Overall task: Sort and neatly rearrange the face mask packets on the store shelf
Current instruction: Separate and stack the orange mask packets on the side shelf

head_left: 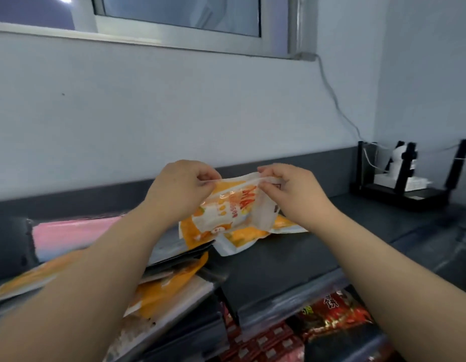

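An orange-and-white mask packet (233, 207) hangs upside down above the dark shelf top (292, 259), held by its upper edge. My left hand (181, 189) pinches its left corner and my right hand (292, 192) pinches its right corner. Under it lie two more orange packets (250, 237) flat on the shelf. A loose pile of orange packets (172, 280) and a pink packet (70, 233) lies to the left, partly hidden by my left forearm.
A black router with upright antennas (409, 184) and a small white device stand at the shelf's far right, with a cable running up the wall. Red snack packets (331, 312) fill the lower shelf. A window sits above.
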